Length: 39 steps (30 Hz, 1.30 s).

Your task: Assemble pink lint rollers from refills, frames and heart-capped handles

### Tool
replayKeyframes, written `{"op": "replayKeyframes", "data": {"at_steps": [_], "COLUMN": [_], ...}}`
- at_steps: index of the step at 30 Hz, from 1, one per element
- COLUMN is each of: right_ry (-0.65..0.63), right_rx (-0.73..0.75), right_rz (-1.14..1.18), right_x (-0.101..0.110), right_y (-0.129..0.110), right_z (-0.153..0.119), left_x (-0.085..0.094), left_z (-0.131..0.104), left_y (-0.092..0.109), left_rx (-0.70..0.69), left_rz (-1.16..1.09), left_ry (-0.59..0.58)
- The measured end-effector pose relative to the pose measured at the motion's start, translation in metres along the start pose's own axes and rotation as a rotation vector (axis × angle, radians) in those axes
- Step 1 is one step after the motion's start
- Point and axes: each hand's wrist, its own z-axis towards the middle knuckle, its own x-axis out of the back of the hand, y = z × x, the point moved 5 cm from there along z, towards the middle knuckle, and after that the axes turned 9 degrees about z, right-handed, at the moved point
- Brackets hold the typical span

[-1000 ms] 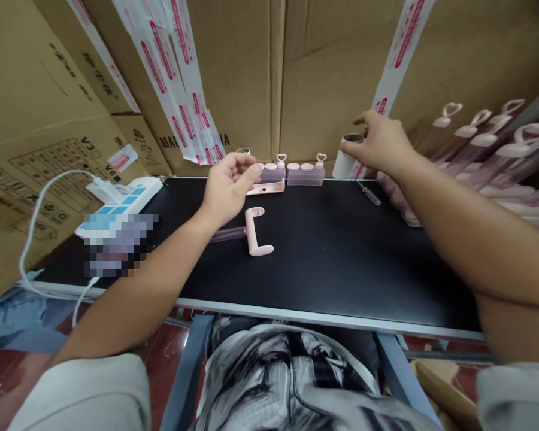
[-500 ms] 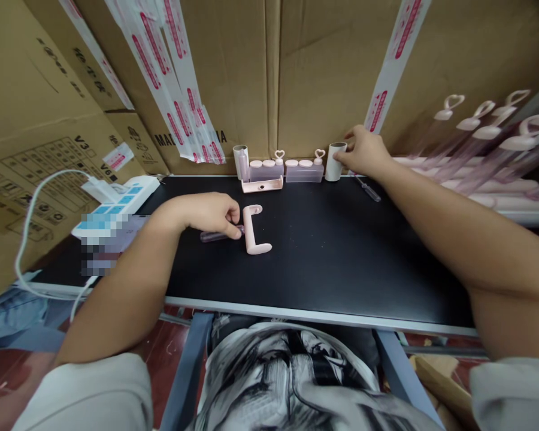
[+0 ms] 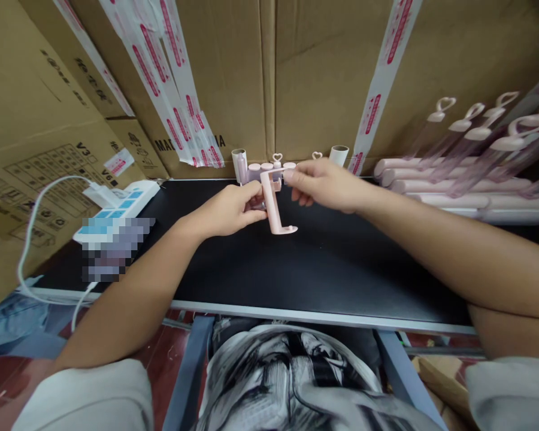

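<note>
A pale pink C-shaped bracket is lifted above the black table, its two arms pointing right. My left hand is closed at the bracket's back, with a bit of clear purplish plastic showing by its fingertips. My right hand pinches the end of the bracket's upper arm between thumb and forefinger. Behind the bracket, part of another pink piece shows. Small pink-lidded containers with heart-shaped loops stand at the back, partly covered by my right hand.
White tubes stand upright along the cardboard wall. To the right lie stacked pink rollers with clear handles and heart loops. A white power strip with a cable sits left. The black table has a metal front edge.
My right hand has left the white tube at the back and come left to the bracket's upper arm. My left hand has raised the bracket and moved it slightly right.
</note>
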Motion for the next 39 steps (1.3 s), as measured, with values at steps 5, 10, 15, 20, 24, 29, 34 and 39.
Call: {"op": "replayKeyframes", "data": {"at_steps": [5,10,15,20,24,29,34,39], "right_ry": [-0.283,-0.367,-0.410,-0.402,-0.314,-0.302,-0.204,-0.175], "right_rx": [-0.055,-0.158,-0.154,-0.091,0.030,0.111,0.198,0.246], "right_rz": [0.455,0.667,0.649,0.486,0.346,0.216,0.179,0.205], "right_x": [-0.044,-0.056,-0.060,-0.059,-0.054,-0.049,-0.044,-0.047], "right_y": [0.005,-0.007,-0.013,-0.006,-0.005,-0.010,-0.017,-0.027], "right_z": [-0.018,-0.032,-0.037,-0.034,-0.030,-0.034,-0.033,-0.039], "left_x": [0.006,0.009,0.007,0.003,0.002,0.000,0.008,0.012], "left_z": [0.000,-0.001,-0.003,-0.004,-0.003,-0.002,-0.003,-0.001], "left_y": [0.004,0.009,0.013,0.013,0.017,0.024,0.031,0.023], "left_rx": [-0.158,-0.261,-0.334,-0.226,-0.242,-0.278,-0.184,-0.075], "left_rz": [-0.006,0.068,0.161,0.188,0.086,0.061,0.094,0.051], "left_ry": [0.212,0.301,0.303,0.185,0.154,0.139,0.190,0.311]}}
